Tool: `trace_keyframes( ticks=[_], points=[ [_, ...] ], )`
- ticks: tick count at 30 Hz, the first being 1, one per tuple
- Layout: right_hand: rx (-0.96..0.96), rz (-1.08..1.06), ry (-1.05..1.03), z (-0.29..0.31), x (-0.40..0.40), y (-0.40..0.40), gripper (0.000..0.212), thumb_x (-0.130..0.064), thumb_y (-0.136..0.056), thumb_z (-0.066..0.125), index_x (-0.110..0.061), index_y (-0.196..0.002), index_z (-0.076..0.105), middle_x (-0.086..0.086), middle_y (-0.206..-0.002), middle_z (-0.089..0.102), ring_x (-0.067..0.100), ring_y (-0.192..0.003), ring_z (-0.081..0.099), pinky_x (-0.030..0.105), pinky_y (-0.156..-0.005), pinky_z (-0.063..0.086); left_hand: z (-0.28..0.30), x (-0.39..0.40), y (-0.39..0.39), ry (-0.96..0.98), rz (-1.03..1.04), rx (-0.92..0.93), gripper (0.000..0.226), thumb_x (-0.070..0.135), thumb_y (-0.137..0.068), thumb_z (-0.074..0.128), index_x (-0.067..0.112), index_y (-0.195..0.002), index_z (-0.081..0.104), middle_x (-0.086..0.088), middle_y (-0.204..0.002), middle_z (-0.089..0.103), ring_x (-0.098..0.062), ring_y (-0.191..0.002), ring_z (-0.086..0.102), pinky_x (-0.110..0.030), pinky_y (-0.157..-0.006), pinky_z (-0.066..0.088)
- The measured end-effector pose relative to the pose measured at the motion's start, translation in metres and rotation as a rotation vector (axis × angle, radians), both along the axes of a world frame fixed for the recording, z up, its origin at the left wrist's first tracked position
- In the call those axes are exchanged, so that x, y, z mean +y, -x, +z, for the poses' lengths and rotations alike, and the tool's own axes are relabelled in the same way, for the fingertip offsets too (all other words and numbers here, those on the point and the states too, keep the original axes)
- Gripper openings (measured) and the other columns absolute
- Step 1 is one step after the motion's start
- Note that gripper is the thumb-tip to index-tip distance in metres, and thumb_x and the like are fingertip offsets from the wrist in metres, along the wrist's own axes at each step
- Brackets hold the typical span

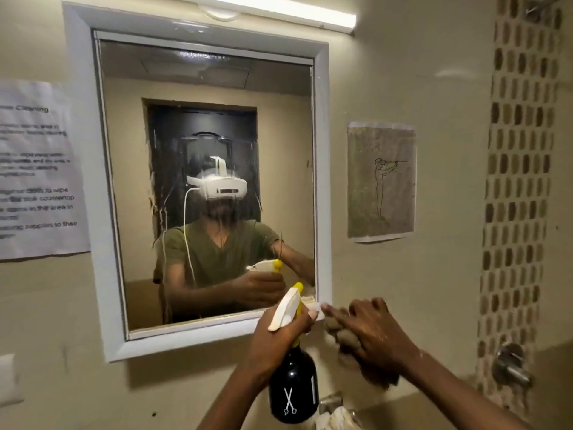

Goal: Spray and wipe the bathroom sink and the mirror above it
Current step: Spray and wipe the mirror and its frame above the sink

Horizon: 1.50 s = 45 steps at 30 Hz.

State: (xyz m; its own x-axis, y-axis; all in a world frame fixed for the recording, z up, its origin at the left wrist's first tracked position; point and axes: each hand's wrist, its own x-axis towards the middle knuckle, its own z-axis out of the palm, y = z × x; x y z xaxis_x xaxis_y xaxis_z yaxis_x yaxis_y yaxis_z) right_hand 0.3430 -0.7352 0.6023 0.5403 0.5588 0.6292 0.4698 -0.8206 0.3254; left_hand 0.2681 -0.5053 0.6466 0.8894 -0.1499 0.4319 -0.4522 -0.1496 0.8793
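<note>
Right, mirror (204, 88) fills upper left of wall, white-framed, tilted in view; glass streaky w/ drip runs down the middle, reflecting a person in green shirt w/ white headset; strip light (279, 9) just above frame; printed notice (37, 169) taped left of mirror, sketch sheet (381, 181) taped to its right; mosaic tile strip (517, 181) far right. Bottle (293, 389) below mirror's lower right corner: black body w/ white scissors logo, white/yellow trigger head aimed at glass; left hand (279, 333) wrapped round its neck + trigger; right hand (372, 333) bunched on brownish cloth (344, 336), pressed at frame's lower right corner, just beside bottle head.
</note>
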Motion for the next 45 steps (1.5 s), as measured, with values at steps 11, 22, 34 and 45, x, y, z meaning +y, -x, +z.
trace_keyframes(
  ticks=[11, 22, 34, 45],
  points=[
    [0.268, 0.307, -0.914, -0.028, 0.108, 0.103, 0.068, -0.037, -0.086, 0.066, -0.054, -0.139, 0.026, -0.011, -0.125, 0.047, 0.004, -0.108, 0.051, 0.019, -0.09, 0.041, -0.06, 0.071, 0.076, -0.062, 0.15, -0.17, 0.014, 0.025, -0.085, 0.067, 0.013, -0.081, 0.062, 0.01, -0.066, 0.058, -0.005, -0.063, 0.053, -0.021, -0.062, 0.042],
    [0.283, 0.482, -1.108, 0.024, 0.196, 0.165, 0.07, -0.042, -0.085, 0.065, -0.028, -0.146, 0.033, -0.013, -0.13, 0.046, -0.005, -0.117, 0.043, 0.001, -0.092, 0.033, -0.002, 0.108, 0.125, -0.014, 0.308, -0.185, 0.008, 0.026, -0.09, 0.064, 0.029, -0.084, 0.059, 0.004, -0.08, 0.063, -0.012, -0.076, 0.06, -0.029, -0.071, 0.051],
    [0.357, 0.579, -1.178, 0.053, 0.191, 0.174, 0.05, -0.04, -0.086, 0.065, -0.023, -0.125, 0.039, 0.0, -0.117, 0.055, 0.01, -0.1, 0.058, 0.015, -0.08, 0.05, 0.023, 0.088, 0.145, 0.095, 0.248, -0.193, 0.009, 0.028, -0.092, 0.06, 0.034, -0.089, 0.054, 0.002, -0.09, 0.063, -0.019, -0.087, 0.062, -0.035, -0.08, 0.055],
    [0.262, 0.587, -1.213, 0.053, 0.191, 0.176, 0.046, -0.038, -0.085, 0.065, -0.012, -0.122, 0.055, 0.007, -0.116, 0.052, 0.013, -0.104, 0.054, -0.001, -0.079, 0.039, 0.024, 0.084, 0.148, 0.076, 0.241, -0.199, 0.008, 0.04, -0.088, 0.059, 0.036, -0.093, 0.054, 0.005, -0.094, 0.063, -0.017, -0.09, 0.063, -0.03, -0.081, 0.054]
  ],
)
